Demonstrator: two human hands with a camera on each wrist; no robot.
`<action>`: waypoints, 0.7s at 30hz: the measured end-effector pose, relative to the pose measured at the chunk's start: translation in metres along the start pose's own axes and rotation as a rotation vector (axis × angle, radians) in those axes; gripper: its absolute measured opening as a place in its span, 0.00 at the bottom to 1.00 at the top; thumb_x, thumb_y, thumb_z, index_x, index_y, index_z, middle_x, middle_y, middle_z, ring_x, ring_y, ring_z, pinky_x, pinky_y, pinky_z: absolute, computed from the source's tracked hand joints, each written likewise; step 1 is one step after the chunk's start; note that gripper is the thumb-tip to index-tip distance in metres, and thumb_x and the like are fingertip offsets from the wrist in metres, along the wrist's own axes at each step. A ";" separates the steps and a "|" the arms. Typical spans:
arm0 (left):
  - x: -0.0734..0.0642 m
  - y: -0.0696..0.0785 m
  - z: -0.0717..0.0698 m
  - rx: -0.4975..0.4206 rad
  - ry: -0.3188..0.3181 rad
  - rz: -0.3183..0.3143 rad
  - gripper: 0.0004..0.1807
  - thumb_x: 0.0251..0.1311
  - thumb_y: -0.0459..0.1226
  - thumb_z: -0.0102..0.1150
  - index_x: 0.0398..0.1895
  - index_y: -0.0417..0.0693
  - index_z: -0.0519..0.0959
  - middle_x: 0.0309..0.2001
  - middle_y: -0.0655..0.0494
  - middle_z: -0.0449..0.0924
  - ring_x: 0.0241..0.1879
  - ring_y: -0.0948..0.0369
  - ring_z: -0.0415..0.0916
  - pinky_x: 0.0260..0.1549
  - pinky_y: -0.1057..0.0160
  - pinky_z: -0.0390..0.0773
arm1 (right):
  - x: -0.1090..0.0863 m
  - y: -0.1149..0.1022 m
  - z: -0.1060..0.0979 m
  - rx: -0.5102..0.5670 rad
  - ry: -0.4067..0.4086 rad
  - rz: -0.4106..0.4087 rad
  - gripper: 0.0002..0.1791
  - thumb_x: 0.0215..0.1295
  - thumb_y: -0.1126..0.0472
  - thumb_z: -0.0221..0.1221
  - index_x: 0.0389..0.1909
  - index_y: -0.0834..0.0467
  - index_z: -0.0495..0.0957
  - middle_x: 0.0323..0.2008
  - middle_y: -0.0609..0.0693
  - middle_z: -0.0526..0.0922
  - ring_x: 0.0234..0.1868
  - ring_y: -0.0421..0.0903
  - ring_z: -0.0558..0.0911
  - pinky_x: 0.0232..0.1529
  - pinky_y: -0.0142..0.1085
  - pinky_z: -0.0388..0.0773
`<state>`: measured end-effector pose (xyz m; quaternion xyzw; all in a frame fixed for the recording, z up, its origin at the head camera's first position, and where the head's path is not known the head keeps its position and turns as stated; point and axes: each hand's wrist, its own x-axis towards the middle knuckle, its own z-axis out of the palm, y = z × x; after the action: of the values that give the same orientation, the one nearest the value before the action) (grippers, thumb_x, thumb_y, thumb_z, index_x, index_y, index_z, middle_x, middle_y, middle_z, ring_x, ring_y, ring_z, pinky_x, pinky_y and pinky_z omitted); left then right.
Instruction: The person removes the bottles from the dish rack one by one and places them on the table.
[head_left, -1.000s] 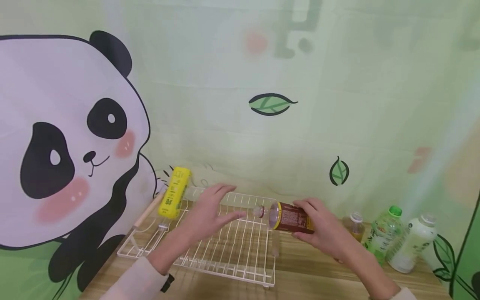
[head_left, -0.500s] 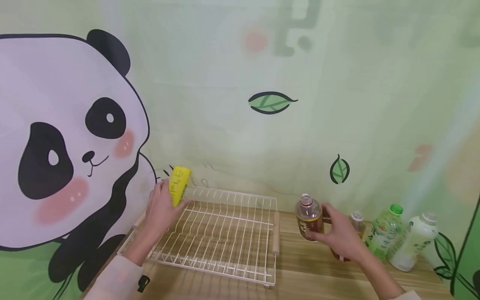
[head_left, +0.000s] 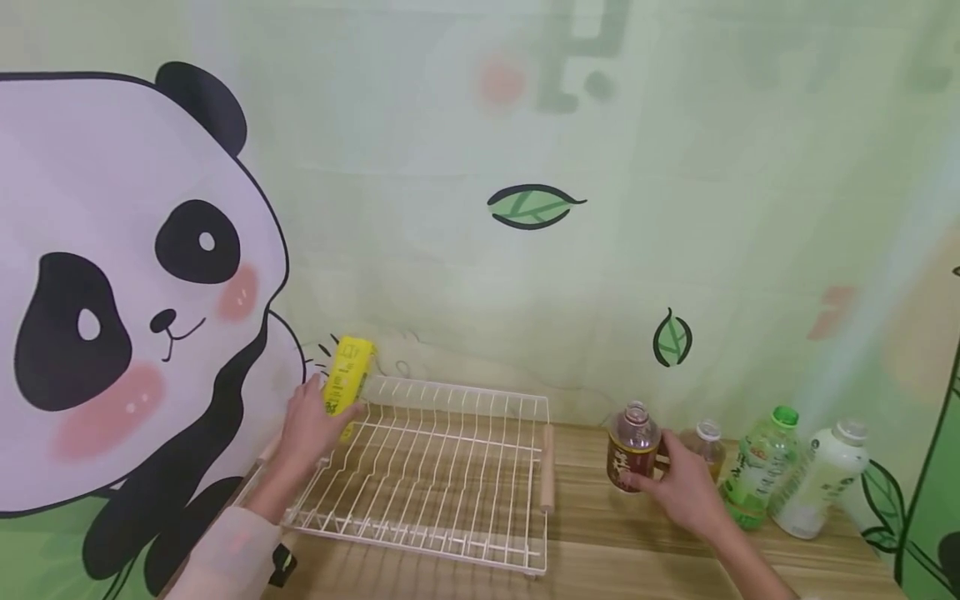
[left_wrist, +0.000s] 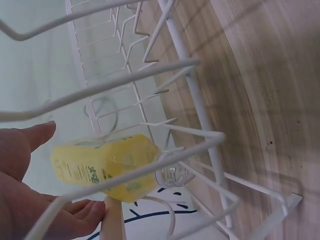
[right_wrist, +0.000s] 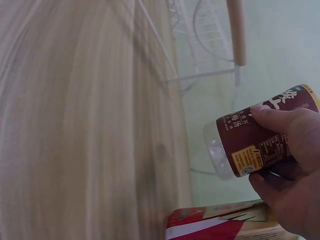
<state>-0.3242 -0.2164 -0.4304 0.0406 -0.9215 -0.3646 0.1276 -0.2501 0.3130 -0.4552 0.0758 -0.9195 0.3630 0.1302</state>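
A yellow bottle (head_left: 347, 375) leans neck down in the left end of the white wire rack (head_left: 450, 546); its clear neck (left_wrist: 175, 173) shows in the left wrist view. My left hand (head_left: 309, 429) is around it with thumb and fingers spread, a gap showing on the thumb side. My right hand (head_left: 686, 487) grips a dark red-labelled bottle (head_left: 630, 457) by its side, right of the rack. That bottle stands upright with its mouth uncovered. In the right wrist view the thumb lies across its label (right_wrist: 250, 135); whether its base touches the table cannot be told.
To the right stand a small bottle (head_left: 708, 442) of brownish drink, a green-capped bottle (head_left: 761, 471) and a white bottle (head_left: 821, 479). A red package (right_wrist: 215, 222) lies below the right hand in its wrist view. The rack has a wooden handle (head_left: 547, 471). A panda-printed cloth hangs behind.
The red-labelled bottle went from lying sideways over the rack to upright at its right, still in my right hand. My left hand moved left from near its neck to the yellow bottle.
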 end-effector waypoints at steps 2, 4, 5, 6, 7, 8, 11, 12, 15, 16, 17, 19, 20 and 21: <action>0.002 -0.001 0.002 -0.012 -0.003 0.002 0.54 0.68 0.48 0.69 0.82 0.27 0.47 0.67 0.25 0.63 0.61 0.34 0.68 0.59 0.34 0.76 | 0.000 0.004 0.002 0.016 -0.006 0.016 0.43 0.59 0.56 0.79 0.68 0.69 0.68 0.62 0.74 0.78 0.61 0.71 0.81 0.55 0.58 0.84; 0.004 -0.002 0.005 -0.020 0.000 0.002 0.53 0.68 0.47 0.69 0.81 0.27 0.48 0.64 0.26 0.65 0.58 0.35 0.70 0.55 0.36 0.78 | -0.001 0.007 0.005 0.015 -0.012 0.034 0.43 0.59 0.55 0.78 0.68 0.68 0.69 0.62 0.74 0.79 0.60 0.71 0.82 0.55 0.57 0.85; 0.005 -0.002 0.006 -0.014 0.004 0.005 0.53 0.68 0.46 0.69 0.81 0.26 0.49 0.63 0.27 0.66 0.57 0.36 0.71 0.54 0.37 0.79 | -0.002 0.009 0.006 0.015 -0.017 0.042 0.42 0.60 0.54 0.78 0.68 0.67 0.69 0.62 0.73 0.79 0.59 0.70 0.82 0.55 0.57 0.85; 0.006 -0.002 0.008 -0.012 0.008 0.007 0.52 0.68 0.46 0.69 0.80 0.26 0.50 0.62 0.27 0.66 0.56 0.36 0.71 0.52 0.38 0.80 | -0.002 0.011 0.007 0.008 -0.021 0.048 0.42 0.60 0.54 0.78 0.69 0.66 0.69 0.62 0.72 0.79 0.59 0.69 0.83 0.54 0.56 0.85; 0.007 -0.003 0.009 -0.006 0.010 0.006 0.52 0.67 0.45 0.70 0.80 0.25 0.50 0.61 0.27 0.67 0.55 0.36 0.72 0.49 0.39 0.81 | -0.003 0.012 0.009 0.010 -0.027 0.054 0.42 0.60 0.54 0.78 0.69 0.65 0.68 0.62 0.72 0.80 0.58 0.69 0.83 0.54 0.56 0.85; 0.007 -0.003 0.010 0.000 0.012 0.002 0.52 0.67 0.45 0.70 0.80 0.25 0.50 0.61 0.27 0.67 0.55 0.36 0.72 0.49 0.40 0.81 | -0.004 0.014 0.009 0.012 -0.034 0.059 0.42 0.61 0.54 0.78 0.70 0.65 0.68 0.62 0.72 0.79 0.58 0.68 0.83 0.54 0.56 0.85; 0.007 -0.003 0.013 0.032 0.016 -0.002 0.53 0.66 0.44 0.71 0.80 0.24 0.50 0.61 0.25 0.66 0.55 0.35 0.71 0.48 0.39 0.81 | -0.007 0.018 0.012 0.033 -0.057 0.074 0.44 0.61 0.56 0.78 0.72 0.66 0.67 0.63 0.73 0.78 0.59 0.69 0.83 0.56 0.56 0.84; 0.007 -0.002 0.014 0.040 0.019 -0.001 0.53 0.65 0.44 0.71 0.79 0.24 0.50 0.61 0.25 0.66 0.55 0.35 0.70 0.49 0.39 0.81 | -0.008 0.019 0.013 0.036 -0.064 0.076 0.44 0.61 0.55 0.77 0.72 0.67 0.66 0.63 0.74 0.78 0.59 0.69 0.82 0.56 0.57 0.84; 0.007 -0.001 0.014 0.073 0.026 0.019 0.51 0.64 0.42 0.73 0.78 0.24 0.53 0.60 0.25 0.66 0.56 0.35 0.70 0.51 0.37 0.80 | -0.011 0.022 0.015 0.036 -0.072 0.086 0.45 0.61 0.55 0.77 0.71 0.69 0.66 0.63 0.75 0.77 0.60 0.71 0.82 0.58 0.58 0.83; 0.007 -0.001 0.014 0.089 0.029 0.030 0.51 0.63 0.41 0.73 0.78 0.23 0.54 0.60 0.25 0.67 0.56 0.34 0.70 0.51 0.37 0.80 | -0.012 0.023 0.015 0.034 -0.074 0.086 0.45 0.61 0.55 0.77 0.71 0.69 0.66 0.63 0.75 0.77 0.60 0.71 0.81 0.59 0.58 0.82; 0.006 -0.001 0.015 0.102 0.034 0.039 0.50 0.63 0.41 0.74 0.77 0.24 0.55 0.59 0.25 0.67 0.56 0.34 0.70 0.52 0.36 0.79 | -0.012 0.023 0.016 0.034 -0.073 0.088 0.44 0.61 0.55 0.77 0.70 0.69 0.66 0.63 0.75 0.77 0.61 0.71 0.81 0.59 0.59 0.82; 0.005 -0.001 0.016 0.141 0.044 0.057 0.49 0.62 0.39 0.75 0.77 0.24 0.57 0.59 0.25 0.69 0.57 0.34 0.71 0.52 0.36 0.79 | -0.014 0.026 0.017 0.031 -0.070 0.087 0.43 0.61 0.55 0.77 0.70 0.68 0.67 0.62 0.75 0.78 0.61 0.71 0.81 0.60 0.59 0.81; 0.004 -0.001 0.017 0.165 0.049 0.065 0.49 0.61 0.39 0.76 0.76 0.24 0.59 0.59 0.25 0.69 0.56 0.34 0.71 0.52 0.36 0.79 | -0.014 0.027 0.017 0.031 -0.070 0.083 0.43 0.60 0.55 0.77 0.70 0.68 0.67 0.62 0.75 0.78 0.61 0.71 0.81 0.60 0.59 0.81; 0.003 -0.002 0.019 0.187 0.054 0.067 0.48 0.61 0.39 0.76 0.75 0.24 0.60 0.59 0.25 0.70 0.56 0.34 0.72 0.51 0.36 0.80 | -0.014 0.029 0.018 0.032 -0.069 0.080 0.44 0.60 0.55 0.78 0.69 0.68 0.67 0.62 0.75 0.78 0.61 0.71 0.81 0.60 0.60 0.81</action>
<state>-0.3321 -0.2063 -0.4444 0.0313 -0.9485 -0.2714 0.1602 -0.2463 0.3219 -0.4906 0.0534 -0.9198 0.3798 0.0827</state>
